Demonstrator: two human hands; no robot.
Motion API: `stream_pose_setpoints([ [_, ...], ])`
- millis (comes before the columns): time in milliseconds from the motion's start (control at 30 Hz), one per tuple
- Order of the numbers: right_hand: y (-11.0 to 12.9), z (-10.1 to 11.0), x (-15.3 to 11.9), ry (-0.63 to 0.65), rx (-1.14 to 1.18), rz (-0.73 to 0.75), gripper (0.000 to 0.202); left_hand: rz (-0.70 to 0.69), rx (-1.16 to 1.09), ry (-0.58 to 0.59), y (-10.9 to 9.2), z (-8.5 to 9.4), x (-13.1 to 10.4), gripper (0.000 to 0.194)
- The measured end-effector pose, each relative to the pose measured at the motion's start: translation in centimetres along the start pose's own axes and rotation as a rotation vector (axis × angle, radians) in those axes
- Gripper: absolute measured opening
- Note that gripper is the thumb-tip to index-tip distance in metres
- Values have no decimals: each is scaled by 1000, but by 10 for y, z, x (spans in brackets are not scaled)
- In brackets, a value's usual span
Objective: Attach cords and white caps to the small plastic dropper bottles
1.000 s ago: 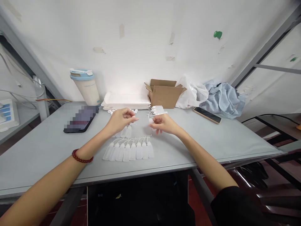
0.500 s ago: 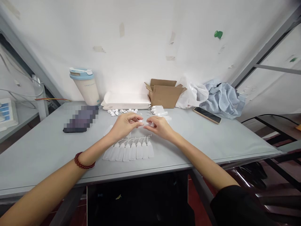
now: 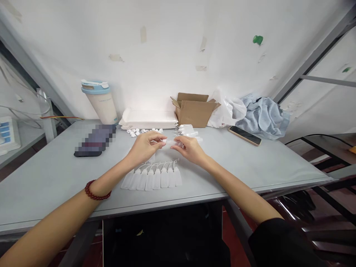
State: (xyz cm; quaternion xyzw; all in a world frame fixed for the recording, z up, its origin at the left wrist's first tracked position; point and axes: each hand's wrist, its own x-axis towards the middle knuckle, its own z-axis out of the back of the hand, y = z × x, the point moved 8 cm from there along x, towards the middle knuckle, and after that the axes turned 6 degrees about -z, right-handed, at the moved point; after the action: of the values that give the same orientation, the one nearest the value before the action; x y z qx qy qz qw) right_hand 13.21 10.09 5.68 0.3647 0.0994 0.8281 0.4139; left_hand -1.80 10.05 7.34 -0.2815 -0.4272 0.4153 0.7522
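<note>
My right hand point(image 3: 189, 150) is closed around a small clear plastic bottle point(image 3: 171, 142), which points toward the left. At the bottle's left end, my left hand point(image 3: 146, 147) pinches a white cap point(image 3: 164, 141) between thumb and fingers. Whether cap and bottle are joined I cannot tell. Below the hands lies a row of several translucent bottles point(image 3: 150, 180) with thin bent spouts. Loose white caps point(image 3: 135, 132) are scattered behind my left hand, and more bottles point(image 3: 189, 129) lie behind my right hand.
White flat packs point(image 3: 150, 118) are stacked by the wall, beside an open cardboard box point(image 3: 194, 113). A white plastic bag point(image 3: 226, 111), a light blue cloth point(image 3: 263, 116) and a phone point(image 3: 244, 135) lie at right. A tumbler point(image 3: 101, 105) and a blurred dark object point(image 3: 96, 141) are at left.
My left hand has shifted slightly left and up, still pinching the cap. The bottle in my right hand shows more clearly between the hands.
</note>
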Motion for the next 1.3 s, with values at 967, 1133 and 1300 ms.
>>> stream_pose_setpoints([
  [967,5,4,-3,0,202,-71,27,-34,-95,-1,-16,0,-3,22],
  [1133,14,6,-5,-81,84,41,26,122,-100,8,-4,1,-2,34],
  [1300,21,6,-10,-119,23,133,23,276,-168,184,12,-16,-7,52],
])
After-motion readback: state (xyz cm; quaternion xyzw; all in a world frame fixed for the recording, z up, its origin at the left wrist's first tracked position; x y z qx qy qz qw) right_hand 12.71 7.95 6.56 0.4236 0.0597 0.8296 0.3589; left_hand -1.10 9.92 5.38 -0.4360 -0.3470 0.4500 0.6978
